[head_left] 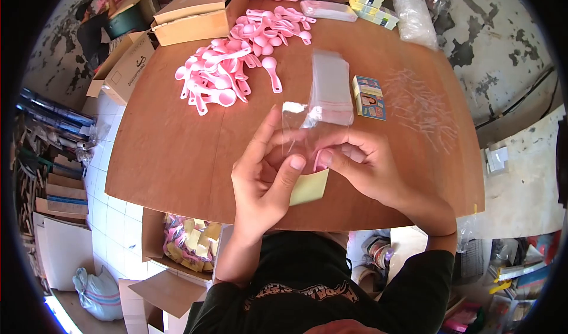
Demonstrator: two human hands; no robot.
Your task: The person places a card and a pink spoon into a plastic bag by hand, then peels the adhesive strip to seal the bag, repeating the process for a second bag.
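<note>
Over the near part of the table, my left hand (266, 177) grips a clear plastic bag (291, 124), thumb in front and fingers behind the film. My right hand (370, 162) is closed at the bag's other side, its thumb and fingers pinching a pink spoon (320, 159) that is mostly hidden. A pale yellow card (309, 188) shows below the fingers, against the bag. Just beyond my hands lies a stack of clear bags (331, 83). To its right sits a stack of printed cards (369, 97). One loose pink spoon (271, 74) lies beside the spoon pile.
A heap of pink spoons (219, 74) covers the table's far left. Behind it stands a cardboard box (201, 12). Thin clear strips (423, 106) are scattered at the right. Below the table's front edge, a box of packed items (192, 239) sits at the left.
</note>
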